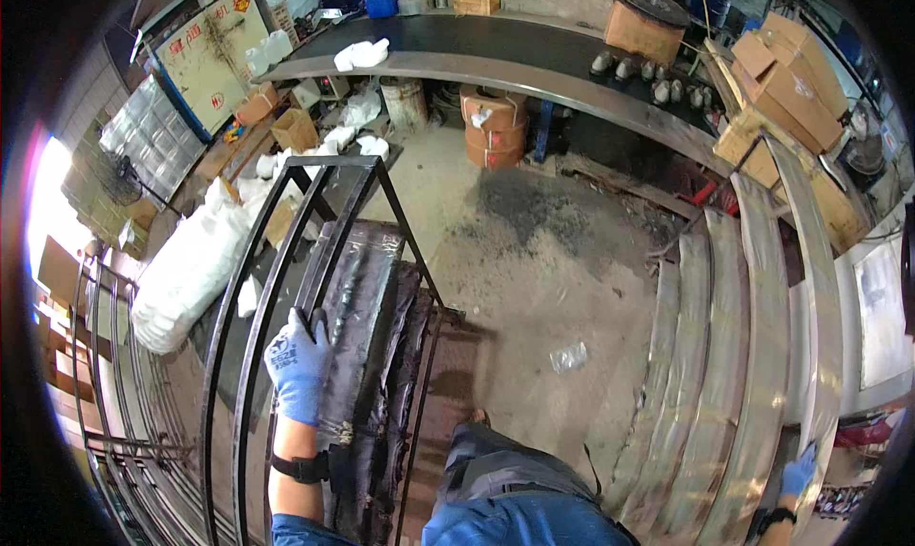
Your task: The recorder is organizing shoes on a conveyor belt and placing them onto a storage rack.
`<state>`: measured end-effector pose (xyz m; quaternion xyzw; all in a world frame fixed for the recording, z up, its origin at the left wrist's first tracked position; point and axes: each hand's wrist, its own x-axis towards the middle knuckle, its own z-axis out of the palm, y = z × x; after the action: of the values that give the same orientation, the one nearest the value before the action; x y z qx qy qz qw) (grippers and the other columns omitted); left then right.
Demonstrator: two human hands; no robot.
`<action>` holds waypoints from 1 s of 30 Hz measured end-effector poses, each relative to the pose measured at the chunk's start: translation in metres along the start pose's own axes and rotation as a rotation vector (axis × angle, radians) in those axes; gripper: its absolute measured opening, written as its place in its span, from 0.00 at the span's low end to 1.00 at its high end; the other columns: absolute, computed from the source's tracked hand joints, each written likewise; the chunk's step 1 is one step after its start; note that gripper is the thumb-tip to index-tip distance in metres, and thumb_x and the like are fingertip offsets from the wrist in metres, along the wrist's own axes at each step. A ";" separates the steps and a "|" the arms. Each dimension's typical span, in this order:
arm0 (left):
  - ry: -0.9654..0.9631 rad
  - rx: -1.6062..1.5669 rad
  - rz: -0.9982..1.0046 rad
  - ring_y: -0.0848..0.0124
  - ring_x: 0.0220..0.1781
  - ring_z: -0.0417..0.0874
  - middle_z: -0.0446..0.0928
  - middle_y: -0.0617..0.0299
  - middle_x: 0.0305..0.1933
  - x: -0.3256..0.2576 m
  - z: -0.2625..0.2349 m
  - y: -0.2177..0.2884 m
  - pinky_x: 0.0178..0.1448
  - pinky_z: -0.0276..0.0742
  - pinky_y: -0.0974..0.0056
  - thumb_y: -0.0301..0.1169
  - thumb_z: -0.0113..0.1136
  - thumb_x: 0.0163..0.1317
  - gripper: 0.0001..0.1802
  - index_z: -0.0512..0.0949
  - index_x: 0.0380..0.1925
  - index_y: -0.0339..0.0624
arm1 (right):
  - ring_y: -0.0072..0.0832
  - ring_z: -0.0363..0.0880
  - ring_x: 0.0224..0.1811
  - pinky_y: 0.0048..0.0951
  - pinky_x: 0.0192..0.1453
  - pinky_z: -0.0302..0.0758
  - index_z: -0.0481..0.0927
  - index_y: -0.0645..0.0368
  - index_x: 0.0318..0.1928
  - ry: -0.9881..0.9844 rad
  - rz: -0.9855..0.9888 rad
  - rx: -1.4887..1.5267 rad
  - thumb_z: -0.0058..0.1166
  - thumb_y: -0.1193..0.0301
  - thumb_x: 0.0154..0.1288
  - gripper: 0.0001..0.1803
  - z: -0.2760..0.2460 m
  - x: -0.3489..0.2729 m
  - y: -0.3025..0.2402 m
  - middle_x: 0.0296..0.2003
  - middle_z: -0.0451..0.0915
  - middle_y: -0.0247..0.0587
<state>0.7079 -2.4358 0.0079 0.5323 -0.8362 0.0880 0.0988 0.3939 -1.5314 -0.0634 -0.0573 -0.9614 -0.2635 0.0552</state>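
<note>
My left hand [298, 360], in a light blue glove with dark fingertips, is closed round a bar of the black metal rack [250, 355]. Dark, ragged-edged sheets [357, 308] lie on the rack beside that hand. Over at the far right, my right hand [799, 472], in a similar glove, rests against the outermost rail [815, 308] of a second rack. Its fingers look stretched along the rail, though they are small in the picture. Long greyish strips [710, 355] lie side by side on this second rack, left of the hand.
Across the back runs a long dark workbench [496, 49]. An orange-brown drum [494, 127] stands beneath it. White wrapped bundles [195, 270] lie at left, near another barred rack [133, 394]. Cardboard boxes [791, 79] are stacked back right. A clear plastic scrap [569, 357] lies on the floor.
</note>
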 end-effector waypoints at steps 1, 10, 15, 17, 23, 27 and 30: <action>-0.028 -0.018 0.011 0.53 0.32 0.81 0.79 0.46 0.28 0.036 0.009 0.018 0.36 0.76 0.56 0.45 0.50 0.60 0.22 0.76 0.42 0.35 | 0.49 0.67 0.58 0.42 0.60 0.65 0.53 0.64 0.66 0.156 0.000 0.065 0.44 0.74 0.56 0.35 0.002 -0.007 0.005 0.59 0.65 0.60; 0.092 -0.024 0.045 0.51 0.32 0.81 0.79 0.45 0.29 0.340 0.092 0.119 0.37 0.76 0.53 0.47 0.47 0.60 0.22 0.77 0.32 0.36 | 0.47 0.60 0.63 0.40 0.66 0.58 0.51 0.59 0.68 -0.308 0.404 0.139 0.53 0.67 0.54 0.41 -0.200 0.039 -0.210 0.65 0.58 0.52; 0.099 0.008 0.050 0.52 0.33 0.82 0.79 0.45 0.29 0.484 0.133 0.182 0.38 0.76 0.53 0.49 0.45 0.61 0.24 0.79 0.32 0.38 | 0.48 0.56 0.66 0.42 0.69 0.55 0.47 0.55 0.69 0.123 0.175 0.073 0.57 0.62 0.54 0.45 -0.196 0.244 -0.340 0.67 0.53 0.51; 0.081 0.022 0.028 0.52 0.34 0.82 0.80 0.45 0.30 0.532 0.141 0.196 0.39 0.76 0.53 0.49 0.44 0.61 0.25 0.79 0.31 0.38 | 0.45 0.56 0.67 0.40 0.69 0.54 0.51 0.57 0.68 -0.110 0.346 0.068 0.51 0.60 0.58 0.40 -0.280 0.311 -0.432 0.66 0.57 0.50; 0.010 -0.049 -0.009 0.51 0.39 0.81 0.79 0.43 0.34 0.669 0.170 0.258 0.43 0.75 0.52 0.50 0.43 0.62 0.26 0.79 0.34 0.37 | 0.36 0.58 0.67 0.30 0.70 0.53 0.59 0.64 0.64 -0.184 0.312 -0.119 0.34 0.73 0.61 0.29 -0.211 0.457 -0.489 0.64 0.61 0.49; 0.124 -0.017 0.077 0.50 0.37 0.81 0.79 0.44 0.35 0.767 0.216 0.282 0.41 0.76 0.51 0.50 0.43 0.62 0.25 0.78 0.33 0.38 | 0.43 0.65 0.61 0.35 0.66 0.61 0.61 0.67 0.62 0.090 0.214 0.079 0.35 0.76 0.61 0.26 -0.214 0.457 -0.496 0.59 0.67 0.55; 0.096 -0.060 0.170 0.48 0.36 0.81 0.78 0.41 0.33 0.824 0.228 0.310 0.40 0.75 0.49 0.48 0.41 0.64 0.24 0.76 0.32 0.38 | 0.43 0.69 0.58 0.34 0.64 0.63 0.67 0.65 0.59 0.270 0.222 0.372 0.31 0.78 0.64 0.23 -0.225 0.462 -0.515 0.55 0.71 0.54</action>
<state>0.0690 -3.0824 -0.0121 0.4516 -0.8748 0.0965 0.1466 -0.1172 -2.0493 -0.0651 -0.1156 -0.9651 -0.0796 0.2211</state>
